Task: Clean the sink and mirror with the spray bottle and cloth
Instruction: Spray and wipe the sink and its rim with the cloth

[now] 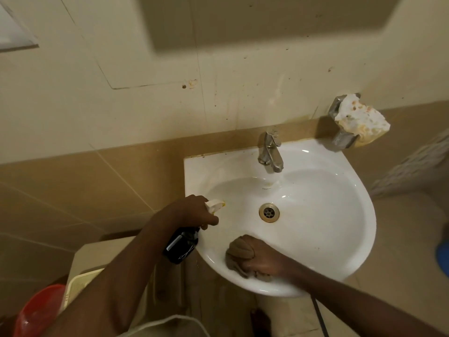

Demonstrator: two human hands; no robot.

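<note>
At lower centre, the spray bottle [182,244] is gripped by the left hand [192,212]; the cloth [239,254] is clenched by the right hand [261,260] inside the sink [340,215].

My left hand [192,211] is covering the neck of the spray bottle [181,244], and its label print is blurring past reading. My right hand [261,261] is hiding much of the cloth [239,249]. The frame edge is cutting off the red basin [38,310] at lower left.
</note>
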